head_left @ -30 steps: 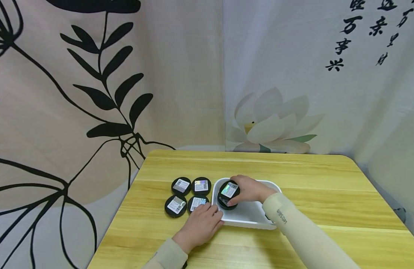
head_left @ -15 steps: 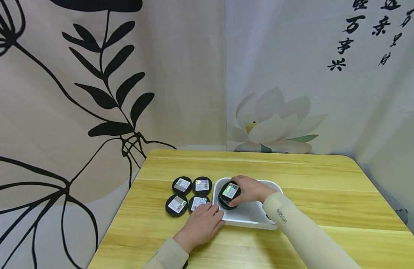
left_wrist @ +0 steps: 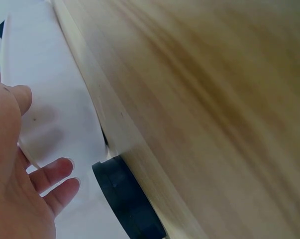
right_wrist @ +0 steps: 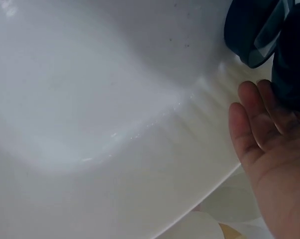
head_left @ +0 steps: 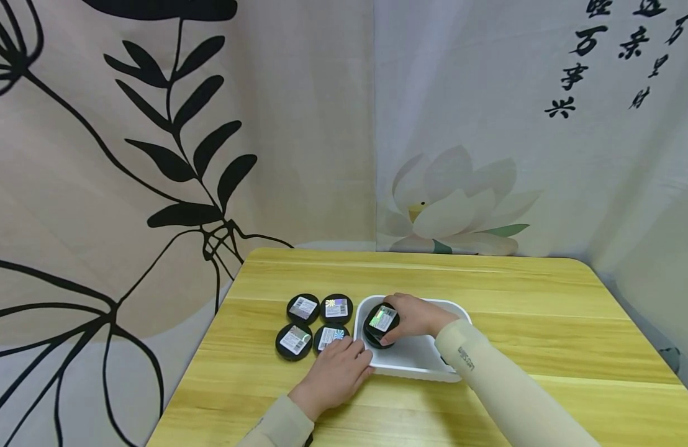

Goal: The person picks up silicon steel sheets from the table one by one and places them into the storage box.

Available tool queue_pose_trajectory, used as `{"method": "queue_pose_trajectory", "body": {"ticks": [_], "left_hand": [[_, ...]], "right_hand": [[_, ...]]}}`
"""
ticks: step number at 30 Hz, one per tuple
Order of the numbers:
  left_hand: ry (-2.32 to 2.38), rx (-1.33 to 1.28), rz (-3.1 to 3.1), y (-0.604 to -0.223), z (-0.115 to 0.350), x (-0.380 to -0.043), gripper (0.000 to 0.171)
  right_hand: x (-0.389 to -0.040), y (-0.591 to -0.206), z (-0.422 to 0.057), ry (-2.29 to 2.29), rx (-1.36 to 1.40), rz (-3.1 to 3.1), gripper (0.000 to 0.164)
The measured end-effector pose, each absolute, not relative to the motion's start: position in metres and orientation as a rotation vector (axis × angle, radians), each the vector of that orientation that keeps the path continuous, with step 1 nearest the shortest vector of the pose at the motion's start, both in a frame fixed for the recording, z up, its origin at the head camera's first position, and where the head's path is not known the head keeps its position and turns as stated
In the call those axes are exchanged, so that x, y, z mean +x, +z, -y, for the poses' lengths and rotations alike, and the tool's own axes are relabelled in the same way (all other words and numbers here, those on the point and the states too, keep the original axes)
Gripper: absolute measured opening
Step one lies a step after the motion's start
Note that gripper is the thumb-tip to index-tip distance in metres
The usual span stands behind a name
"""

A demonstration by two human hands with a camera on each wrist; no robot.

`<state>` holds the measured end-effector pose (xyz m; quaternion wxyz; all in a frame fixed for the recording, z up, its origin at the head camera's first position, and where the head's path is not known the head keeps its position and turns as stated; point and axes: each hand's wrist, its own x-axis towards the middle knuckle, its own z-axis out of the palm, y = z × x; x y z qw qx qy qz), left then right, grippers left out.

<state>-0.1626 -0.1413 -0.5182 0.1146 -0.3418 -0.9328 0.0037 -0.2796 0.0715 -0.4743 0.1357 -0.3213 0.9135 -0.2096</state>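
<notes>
In the head view my right hand [head_left: 413, 315] pinches a round black tub [head_left: 384, 318] with a silvery barcode label, inside the left end of a white tray [head_left: 416, 357]. Another black tub [right_wrist: 256, 32] lies below it in the right wrist view, with the held tub [right_wrist: 295, 55] beside the fingers. My left hand [head_left: 338, 369] rests at the tray's front left corner. Its thumb lies against the white wall in the left wrist view, and the other visible fingers [left_wrist: 52, 174] are loosely spread, near a black tub [left_wrist: 127, 199] on the table.
Left of the tray, several labelled black tubs stand in two rows, among them a back left tub [head_left: 303, 308], a back right tub [head_left: 336, 308] and a front left tub [head_left: 294, 341]. The wooden table [head_left: 523, 372] reaches a patterned curtain [head_left: 321, 124] behind.
The head view has shifted very slightly. Both hands, the held tub and the tray stay in nearly the same place.
</notes>
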Motion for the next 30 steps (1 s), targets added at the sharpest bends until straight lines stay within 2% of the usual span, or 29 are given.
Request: {"method": "queue_pose_trajectory", "body": {"ticks": [17,30], "left_hand": [[0.037,-1.008,2.719,-0.5199,0.1428,-0.1636,0.026],[0.042,-1.005,2.711,-0.5184,0.1426,-0.1622,0.025]], "right_hand": [[-0.2790,-0.4809,-0.0702,-0.648,-0.887,-2.627,0.091],[-0.2755,-0.4835,-0.0689,-0.661,-0.914,-2.635,0.085]]}}
